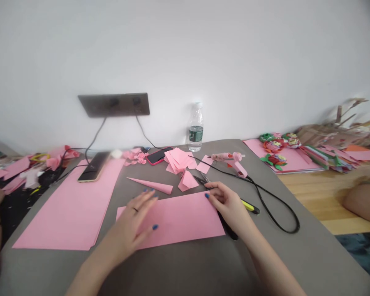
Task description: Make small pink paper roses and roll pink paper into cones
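A strip of pink paper [179,222] lies on the grey table in front of me. My left hand [135,218] rests flat on its left part, fingers spread, a ring on one finger. My right hand [225,201] is at the strip's upper right corner, with thumb and forefinger closed on the edge. Partly under my right hand lies a black-handled tool [230,230], its kind hidden. A yellow utility knife [249,206] shows just right of that hand. Beyond the strip are a rolled pink paper cone [152,186] and a pile of pink paper pieces [179,159].
Large pink sheets [64,209] lie at left under a phone [94,166]. A glue gun [231,160] with a looped black cable, another phone [157,156] and a water bottle [196,131] stand or lie farther back. Paper flowers [276,148] and a person's arm [364,199] are at right.
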`<action>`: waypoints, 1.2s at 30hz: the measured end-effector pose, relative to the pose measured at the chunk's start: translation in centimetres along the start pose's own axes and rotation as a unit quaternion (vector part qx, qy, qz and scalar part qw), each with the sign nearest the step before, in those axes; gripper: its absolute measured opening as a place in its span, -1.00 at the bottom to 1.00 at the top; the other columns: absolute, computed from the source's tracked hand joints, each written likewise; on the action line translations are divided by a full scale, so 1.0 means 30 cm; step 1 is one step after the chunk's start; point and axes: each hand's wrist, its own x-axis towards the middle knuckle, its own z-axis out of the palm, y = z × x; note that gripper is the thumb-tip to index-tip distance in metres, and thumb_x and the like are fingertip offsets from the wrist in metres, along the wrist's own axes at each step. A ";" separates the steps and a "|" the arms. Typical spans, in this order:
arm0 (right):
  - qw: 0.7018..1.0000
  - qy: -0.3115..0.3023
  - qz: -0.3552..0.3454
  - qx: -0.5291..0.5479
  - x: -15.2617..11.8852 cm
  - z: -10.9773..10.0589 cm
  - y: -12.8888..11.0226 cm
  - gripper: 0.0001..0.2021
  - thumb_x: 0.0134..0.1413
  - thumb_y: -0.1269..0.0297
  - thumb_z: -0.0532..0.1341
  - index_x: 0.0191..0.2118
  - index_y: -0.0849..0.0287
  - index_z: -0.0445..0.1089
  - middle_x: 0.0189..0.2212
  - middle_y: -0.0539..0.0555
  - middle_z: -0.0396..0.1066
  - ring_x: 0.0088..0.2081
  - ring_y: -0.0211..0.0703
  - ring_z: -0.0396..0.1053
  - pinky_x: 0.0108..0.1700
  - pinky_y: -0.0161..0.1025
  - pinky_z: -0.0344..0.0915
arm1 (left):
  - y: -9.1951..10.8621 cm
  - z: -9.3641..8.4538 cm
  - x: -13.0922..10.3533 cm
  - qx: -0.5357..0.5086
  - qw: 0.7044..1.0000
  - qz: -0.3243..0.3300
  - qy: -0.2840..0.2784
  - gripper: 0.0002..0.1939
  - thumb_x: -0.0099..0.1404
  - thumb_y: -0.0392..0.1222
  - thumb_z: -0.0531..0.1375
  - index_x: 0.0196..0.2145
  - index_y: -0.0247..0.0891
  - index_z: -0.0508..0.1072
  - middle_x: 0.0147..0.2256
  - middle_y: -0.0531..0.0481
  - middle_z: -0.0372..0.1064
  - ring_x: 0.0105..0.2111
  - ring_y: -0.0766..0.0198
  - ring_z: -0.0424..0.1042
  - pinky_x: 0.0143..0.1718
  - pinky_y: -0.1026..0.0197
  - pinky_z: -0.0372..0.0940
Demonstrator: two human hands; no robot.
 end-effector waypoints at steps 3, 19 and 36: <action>0.998 0.021 -0.040 -0.053 -0.016 0.023 -0.003 -0.72 0.10 0.23 0.13 -0.07 0.11 0.37 -0.19 0.15 0.46 -0.32 -0.07 0.45 -0.34 -0.17 0.40 | 0.066 0.064 -0.005 0.007 0.995 0.034 -0.098 -0.17 0.39 0.08 0.11 0.42 -0.07 -0.25 0.40 -0.12 -0.13 0.37 -0.09 -0.08 0.30 -0.31 -0.05; 0.949 -0.222 -0.160 -0.153 -0.165 0.020 -0.027 -0.70 0.11 0.43 0.21 -0.06 0.05 0.52 0.06 0.16 0.48 0.13 0.09 0.37 0.13 -0.03 0.31 | 0.060 0.004 -0.007 -0.095 0.993 -0.004 -0.071 -0.57 0.30 -0.26 0.17 0.11 -0.01 0.47 0.10 -0.05 0.46 0.14 -0.02 0.38 0.12 -0.07 0.35; 0.984 -0.064 0.075 0.148 -0.067 -0.032 -0.021 -0.55 -0.02 -0.15 0.31 -0.21 0.15 0.46 -0.34 0.09 0.52 -0.36 -0.03 0.46 -0.41 -0.26 0.32 | -0.068 -0.212 -0.036 -0.406 0.837 -0.335 0.151 -0.53 -0.06 0.05 0.44 -0.20 -0.18 0.56 -0.28 -0.06 0.57 -0.35 0.04 0.56 -0.44 0.22 0.43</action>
